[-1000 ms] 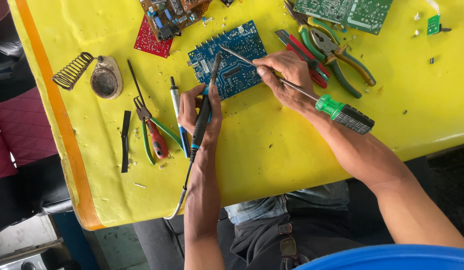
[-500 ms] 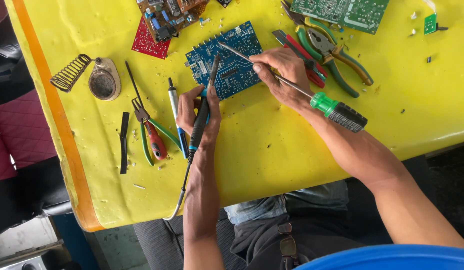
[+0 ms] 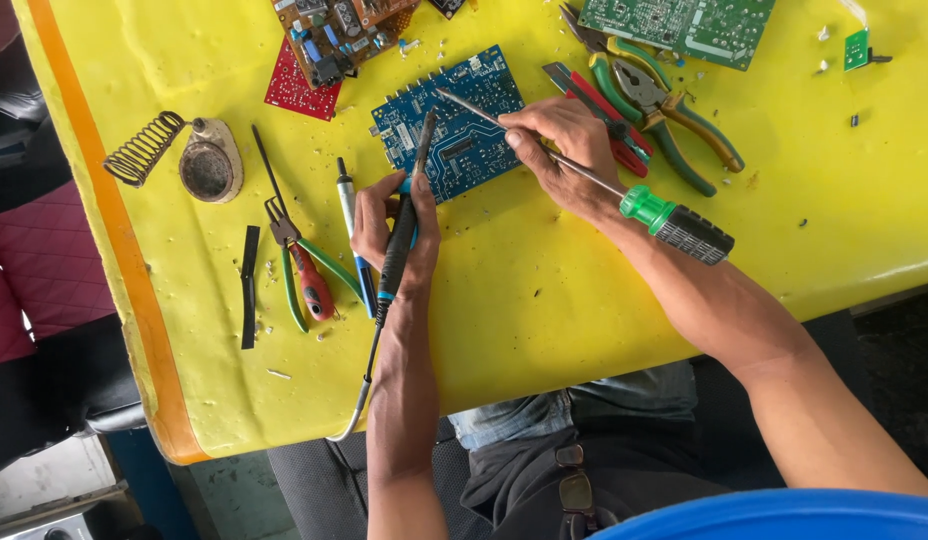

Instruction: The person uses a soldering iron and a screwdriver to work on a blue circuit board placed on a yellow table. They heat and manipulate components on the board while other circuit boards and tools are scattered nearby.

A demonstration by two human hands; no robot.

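At the far left of the yellow table (image 3: 544, 300) stands a soldering iron stand (image 3: 184, 160), a wire coil on a round, dull base. Just right of it lie a thin black strip (image 3: 249, 285) and a pair of small cutters (image 3: 302, 270) with red and green handles, then a slim pen-like tool (image 3: 352, 235) with a blue end. The left hand (image 3: 394, 230) comes next, fingers wrapped around a soldering iron (image 3: 404, 215) held like a pen, its tip resting on the blue circuit board (image 3: 454, 125) (the cord trails off the near table edge). The blue board lies flat near the middle of the table, touching both tools. Above it sit a red circuit board (image 3: 299, 92) and a brown board (image 3: 339, 35) crowded with parts. The right hand (image 3: 559, 150) is closed on the metal shaft of a screwdriver (image 3: 624, 195), thumb and fingers pinched together; the shaft's tip reaches the blue board's upper part while the green and black handle sticks out over the wrist. Just beyond the knuckles lie pliers (image 3: 664, 115) with green handles and a red-handled cutter (image 3: 604, 115) beside them. A green circuit board (image 3: 684, 25) sits at the top edge, and a small green chip (image 3: 856, 48) lies well apart at the far right
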